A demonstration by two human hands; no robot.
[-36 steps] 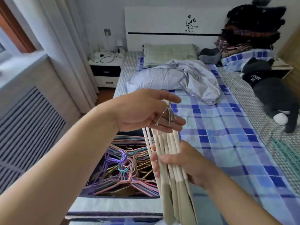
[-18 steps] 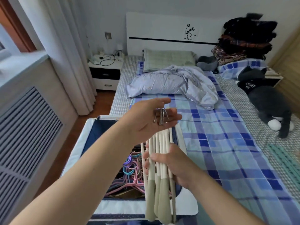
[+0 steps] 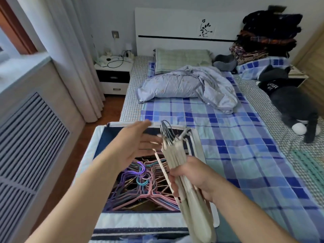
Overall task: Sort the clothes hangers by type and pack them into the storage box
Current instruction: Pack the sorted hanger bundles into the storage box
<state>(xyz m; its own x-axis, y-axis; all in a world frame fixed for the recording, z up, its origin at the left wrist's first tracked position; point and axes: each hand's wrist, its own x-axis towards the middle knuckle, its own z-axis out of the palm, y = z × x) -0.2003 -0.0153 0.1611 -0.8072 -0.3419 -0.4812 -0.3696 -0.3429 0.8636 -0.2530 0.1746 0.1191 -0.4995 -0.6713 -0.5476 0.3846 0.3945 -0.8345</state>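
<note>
My right hand (image 3: 192,176) grips a bundle of cream hangers (image 3: 177,155) by their middle, metal hooks pointing up and away over the storage box. To the left of the hooks, my left hand (image 3: 135,144) is spread with straight fingers, its fingertips at the bundle's top, blurred. The storage box (image 3: 103,223) is a white-and-navy fabric box at the bed's near left corner. Inside it lies a tangle of pink, purple and teal thin hangers (image 3: 140,186).
The bed with a blue plaid sheet (image 3: 245,155) runs to the right, with a crumpled pale duvet (image 3: 189,85) and a dark plush toy (image 3: 294,106). A radiator cover (image 3: 26,137) and curtains line the left. A nightstand (image 3: 114,76) stands beyond.
My left hand has let go of the hooks and opened to their left. The bundle has tilted so the hooks lean away over the box. The view has dropped toward the box.
</note>
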